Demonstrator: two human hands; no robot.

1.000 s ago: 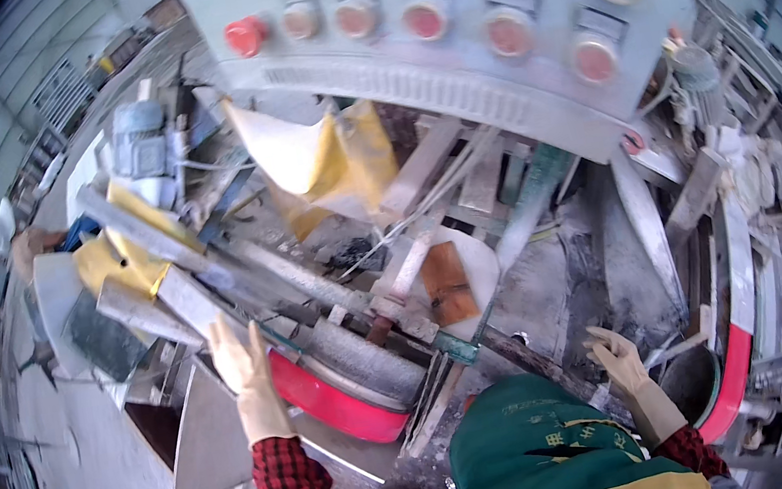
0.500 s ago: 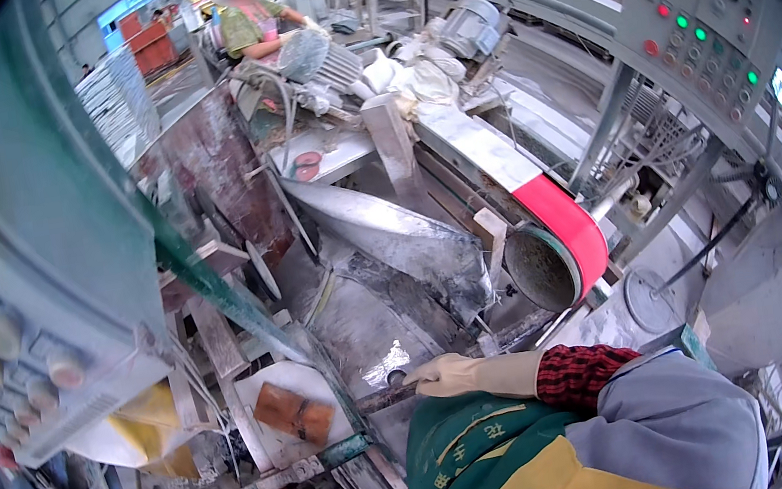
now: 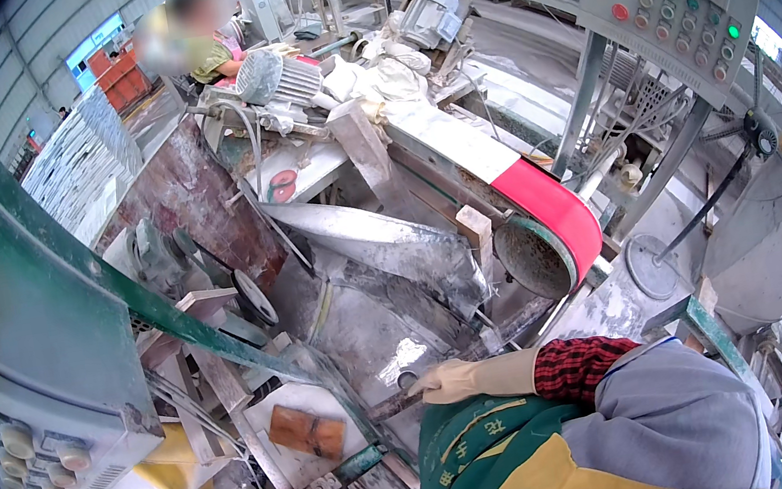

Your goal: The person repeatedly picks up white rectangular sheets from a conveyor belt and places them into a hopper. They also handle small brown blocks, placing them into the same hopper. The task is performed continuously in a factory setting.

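Right grip (image 3: 452, 380) beside green apron (image 3: 464, 478)

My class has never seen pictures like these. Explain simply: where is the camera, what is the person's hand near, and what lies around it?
There is no robot here. A person wears a fisheye camera on the head, looking down; every picture comes from it, so straight edges bend near the rim. The right hand, in a cream glove, is beside the green apron; whether it grips anything cannot be told. The left hand is out of view. Ahead is a white-and-red belt, with a control panel at upper right. Lower left, a brown piece lies on a pale board.
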